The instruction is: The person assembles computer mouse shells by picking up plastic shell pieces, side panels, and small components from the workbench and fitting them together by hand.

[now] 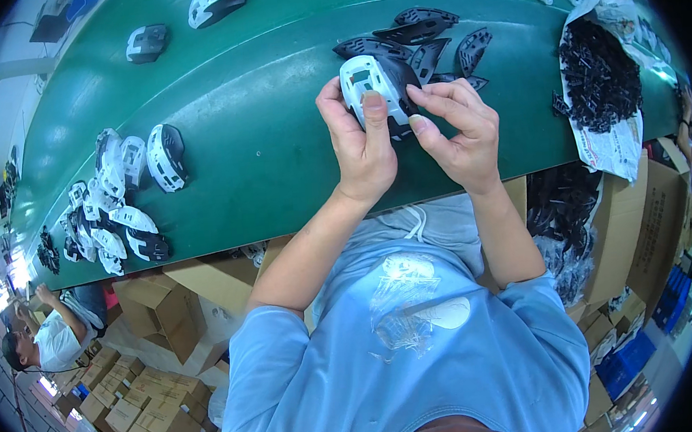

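Observation:
Above the near side of the green table I hold a white-and-black plastic shell (pixel 394 74), shaped like a computer mouse housing with cut-out slots. My left hand (pixel 364 151) is closed round its left side, thumb lying on the white face. My right hand (pixel 466 132) pinches the black right edge of the same shell between thumb and fingers; whether a separate small part is in that pinch is hidden. Just beyond the shell lies a loose cluster of black curved side panels (pixel 417 30), with slots in them.
The green table (pixel 251 142) holds a heap of white-and-black shells (pixel 101 207) at left and more along the far side. At right a plastic bag (pixel 618 146) carries small black parts (pixel 597 74). Cardboard boxes (pixel 154 308) stand below the near edge. Another person (pixel 59 336) works at far left.

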The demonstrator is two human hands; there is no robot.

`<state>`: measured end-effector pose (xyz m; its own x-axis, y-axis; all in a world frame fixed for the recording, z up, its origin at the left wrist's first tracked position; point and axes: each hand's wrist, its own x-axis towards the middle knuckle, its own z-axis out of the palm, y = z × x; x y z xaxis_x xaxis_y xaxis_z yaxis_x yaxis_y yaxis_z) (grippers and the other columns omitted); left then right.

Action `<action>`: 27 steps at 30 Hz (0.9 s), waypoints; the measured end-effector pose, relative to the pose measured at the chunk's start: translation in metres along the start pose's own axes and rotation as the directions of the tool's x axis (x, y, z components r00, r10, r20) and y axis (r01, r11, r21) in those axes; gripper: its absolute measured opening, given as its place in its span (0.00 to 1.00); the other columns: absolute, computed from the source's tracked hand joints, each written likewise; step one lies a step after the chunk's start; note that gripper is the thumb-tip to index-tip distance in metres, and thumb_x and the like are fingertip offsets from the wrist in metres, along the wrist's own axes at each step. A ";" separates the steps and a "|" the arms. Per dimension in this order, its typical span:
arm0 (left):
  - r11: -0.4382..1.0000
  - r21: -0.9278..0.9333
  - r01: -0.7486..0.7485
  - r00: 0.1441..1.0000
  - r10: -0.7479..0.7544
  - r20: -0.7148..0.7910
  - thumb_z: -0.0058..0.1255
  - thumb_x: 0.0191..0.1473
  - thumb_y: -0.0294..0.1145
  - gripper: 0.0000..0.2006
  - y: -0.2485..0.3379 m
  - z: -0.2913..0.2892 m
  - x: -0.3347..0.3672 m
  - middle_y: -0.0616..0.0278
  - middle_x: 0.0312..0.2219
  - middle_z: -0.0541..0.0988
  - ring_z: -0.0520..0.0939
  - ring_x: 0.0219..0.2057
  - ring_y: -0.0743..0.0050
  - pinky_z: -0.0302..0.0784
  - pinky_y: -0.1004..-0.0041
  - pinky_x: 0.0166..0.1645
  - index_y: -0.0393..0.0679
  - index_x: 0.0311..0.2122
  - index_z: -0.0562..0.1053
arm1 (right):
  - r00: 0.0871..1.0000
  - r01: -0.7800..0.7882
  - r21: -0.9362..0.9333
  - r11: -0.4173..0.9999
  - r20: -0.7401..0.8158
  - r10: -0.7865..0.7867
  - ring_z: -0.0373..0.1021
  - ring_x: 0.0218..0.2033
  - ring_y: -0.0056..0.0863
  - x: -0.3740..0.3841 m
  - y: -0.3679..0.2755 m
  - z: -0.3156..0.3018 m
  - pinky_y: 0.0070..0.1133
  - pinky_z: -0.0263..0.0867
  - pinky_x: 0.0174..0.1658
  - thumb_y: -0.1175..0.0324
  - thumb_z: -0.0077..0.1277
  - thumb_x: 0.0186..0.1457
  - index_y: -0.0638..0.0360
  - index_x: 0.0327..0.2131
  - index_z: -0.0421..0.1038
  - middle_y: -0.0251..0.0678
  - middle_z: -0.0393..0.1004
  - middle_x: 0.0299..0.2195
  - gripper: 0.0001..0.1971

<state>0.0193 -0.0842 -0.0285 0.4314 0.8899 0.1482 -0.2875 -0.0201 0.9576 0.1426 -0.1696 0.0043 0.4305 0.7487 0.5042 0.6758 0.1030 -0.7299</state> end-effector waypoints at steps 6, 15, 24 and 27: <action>0.993 0.114 0.038 0.999 -0.036 -0.016 0.43 0.72 0.45 0.23 -0.003 0.000 -0.004 0.57 0.50 0.68 0.70 0.49 0.77 0.68 0.72 0.56 0.37 0.59 0.57 | 0.999 -0.029 -0.041 0.999 0.041 0.030 0.73 0.37 0.35 -0.009 0.005 0.008 0.28 0.70 0.43 0.68 0.69 0.44 0.59 0.45 0.84 0.40 0.81 0.38 0.20; 0.973 0.010 0.229 0.954 -0.226 0.196 0.38 0.70 0.58 0.34 0.043 -0.063 -0.021 0.48 0.63 0.65 0.67 0.65 0.52 0.58 0.54 0.69 0.38 0.67 0.58 | 0.982 0.064 -0.050 0.997 0.181 -0.053 0.71 0.44 0.42 -0.024 0.004 0.026 0.32 0.70 0.52 0.60 0.72 0.36 0.63 0.54 0.72 0.41 0.77 0.44 0.38; 0.371 0.515 -0.773 0.604 0.180 0.777 0.60 0.54 0.49 0.22 0.015 -0.059 0.035 0.52 0.32 0.76 0.73 0.32 0.49 0.67 0.58 0.40 0.38 0.41 0.75 | 0.974 0.028 -0.160 0.987 0.226 0.009 0.69 0.39 0.39 -0.041 -0.001 0.024 0.31 0.70 0.48 0.63 0.72 0.34 0.64 0.48 0.74 0.38 0.75 0.37 0.34; 0.340 0.540 -0.770 0.606 0.126 0.785 0.61 0.54 0.47 0.19 0.014 -0.052 0.045 0.54 0.29 0.75 0.73 0.30 0.51 0.68 0.59 0.38 0.39 0.36 0.76 | 0.980 0.001 -0.138 0.990 0.196 0.026 0.70 0.38 0.36 -0.045 0.004 0.024 0.30 0.71 0.44 0.62 0.72 0.35 0.63 0.46 0.75 0.38 0.74 0.36 0.32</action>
<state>-0.0103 -0.0205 -0.0210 0.8968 0.1788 0.4046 0.0314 -0.9381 0.3450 0.1118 -0.1871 -0.0325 0.3225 0.8648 0.3849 0.7524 0.0125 -0.6585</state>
